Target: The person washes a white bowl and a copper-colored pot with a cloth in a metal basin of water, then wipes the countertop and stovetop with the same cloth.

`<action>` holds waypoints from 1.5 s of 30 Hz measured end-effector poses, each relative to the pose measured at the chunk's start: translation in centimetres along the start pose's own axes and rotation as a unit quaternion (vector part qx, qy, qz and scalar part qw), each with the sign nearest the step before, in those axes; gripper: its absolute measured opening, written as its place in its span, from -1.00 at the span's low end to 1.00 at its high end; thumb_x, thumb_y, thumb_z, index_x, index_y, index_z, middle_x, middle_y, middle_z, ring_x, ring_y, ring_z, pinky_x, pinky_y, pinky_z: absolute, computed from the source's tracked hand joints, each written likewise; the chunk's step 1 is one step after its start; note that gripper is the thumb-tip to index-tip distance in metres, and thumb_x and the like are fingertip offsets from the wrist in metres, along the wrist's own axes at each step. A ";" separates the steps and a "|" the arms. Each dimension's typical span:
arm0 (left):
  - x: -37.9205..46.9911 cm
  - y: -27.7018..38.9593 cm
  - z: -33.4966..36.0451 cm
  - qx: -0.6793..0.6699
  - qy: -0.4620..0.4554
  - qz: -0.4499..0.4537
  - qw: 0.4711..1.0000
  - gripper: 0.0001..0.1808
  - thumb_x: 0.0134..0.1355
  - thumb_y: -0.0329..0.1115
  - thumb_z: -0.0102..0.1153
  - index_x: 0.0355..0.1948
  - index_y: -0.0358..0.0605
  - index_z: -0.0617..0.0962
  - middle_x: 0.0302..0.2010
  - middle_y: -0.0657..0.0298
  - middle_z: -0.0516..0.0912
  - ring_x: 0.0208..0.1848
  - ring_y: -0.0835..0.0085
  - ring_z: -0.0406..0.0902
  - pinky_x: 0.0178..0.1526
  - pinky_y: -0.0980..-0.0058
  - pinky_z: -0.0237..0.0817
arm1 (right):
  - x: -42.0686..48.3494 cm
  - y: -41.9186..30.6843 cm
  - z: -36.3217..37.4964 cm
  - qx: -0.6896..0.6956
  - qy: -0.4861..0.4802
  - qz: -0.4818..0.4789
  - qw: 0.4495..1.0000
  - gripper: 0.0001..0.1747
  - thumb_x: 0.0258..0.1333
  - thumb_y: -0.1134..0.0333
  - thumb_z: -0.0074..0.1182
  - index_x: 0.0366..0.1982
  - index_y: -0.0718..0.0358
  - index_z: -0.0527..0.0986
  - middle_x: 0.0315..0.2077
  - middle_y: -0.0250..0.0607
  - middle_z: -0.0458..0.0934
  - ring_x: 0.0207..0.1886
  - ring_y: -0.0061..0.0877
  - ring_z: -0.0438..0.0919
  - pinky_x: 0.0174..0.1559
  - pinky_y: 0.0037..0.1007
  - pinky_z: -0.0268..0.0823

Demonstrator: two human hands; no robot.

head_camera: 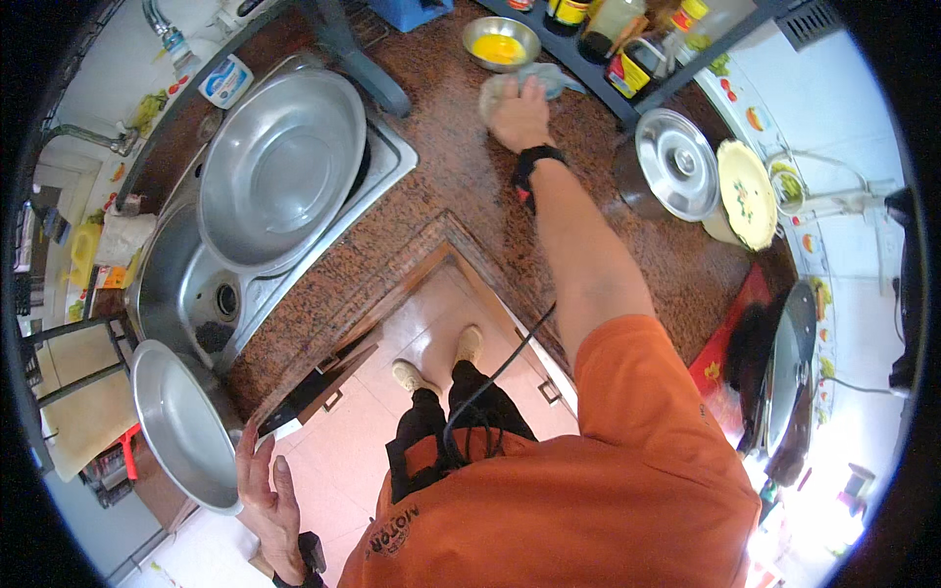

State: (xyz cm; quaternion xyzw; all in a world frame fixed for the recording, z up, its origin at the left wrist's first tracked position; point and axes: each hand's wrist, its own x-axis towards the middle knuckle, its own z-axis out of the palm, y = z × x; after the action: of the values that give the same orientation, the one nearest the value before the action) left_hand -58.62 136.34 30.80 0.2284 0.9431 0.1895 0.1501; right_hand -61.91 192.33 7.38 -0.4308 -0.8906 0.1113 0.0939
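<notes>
My right hand [520,117] reaches far across the speckled granite counter [456,162], pressing on a pale cloth [548,77]; hand and cloth are slightly blurred. Just beyond the cloth sits a small metal bowl [469,37] of yellow liquid that looks like beaten egg. My left hand [266,485] is low at the counter's front edge, fingers apart and nothing in it. Beside it stands a round metal basin [180,434], its rim close to my fingers; whether they touch I cannot tell.
A large metal basin [287,176] rests over the steel sink [176,287]. Bottles [632,70] stand on a dark rack [588,70] at the back right. A lidded pot [676,165] and a cream enamel container [746,195] are along the right wall. A cable [507,360] hangs before me.
</notes>
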 end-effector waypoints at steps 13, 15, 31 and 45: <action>3.0 1.6 3.2 -0.065 -0.086 0.353 0.929 -0.69 0.30 -0.42 0.03 0.00 -0.38 0.55 0.22 -0.10 0.47 0.25 0.02 0.43 0.27 0.25 0.24 | -27.2 3.0 -4.5 0.018 0.098 -0.044 0.994 -0.51 0.17 0.19 0.03 0.08 0.29 0.42 0.22 0.03 0.33 0.28 -0.07 0.30 0.28 -0.13 0.16; 2.9 2.4 4.1 -0.081 -0.111 0.425 0.895 -0.69 0.30 -0.40 0.06 0.01 -0.37 0.56 0.21 -0.10 0.47 0.23 0.02 0.45 0.25 0.23 0.26 | -33.6 5.5 -5.7 0.027 0.118 -0.021 0.992 -0.58 0.13 0.26 0.07 0.02 0.29 0.46 0.17 -0.01 0.38 0.22 -0.08 0.35 0.22 -0.13 0.22; -1.5 3.3 11.6 -0.087 -0.208 0.514 0.828 -0.59 0.29 -0.28 0.10 0.08 -0.34 0.52 0.28 -0.10 0.39 0.30 0.00 0.33 0.32 0.22 0.16 | -67.4 24.2 -17.8 0.180 0.273 0.484 0.812 -0.80 0.09 0.41 0.06 -0.26 0.37 0.57 -0.46 0.04 0.63 -0.35 -0.23 0.65 -0.31 -0.31 0.43; -13.7 16.1 21.0 -0.201 -0.421 0.362 0.807 -0.50 0.36 -0.14 0.07 0.19 -0.26 0.45 0.26 0.06 0.44 0.22 0.30 0.41 0.10 0.44 0.29 | -54.0 28.6 -14.1 -0.005 0.109 0.280 0.954 -0.18 0.16 -0.05 0.01 0.30 0.34 0.20 0.27 0.49 0.10 0.32 0.32 0.12 0.36 0.11 -0.02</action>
State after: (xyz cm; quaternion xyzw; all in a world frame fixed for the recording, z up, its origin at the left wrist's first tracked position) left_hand -33.14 148.95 21.77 0.5756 0.5771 0.3005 0.4954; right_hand -3.87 168.70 9.03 -0.6726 -0.7193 0.0811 0.1538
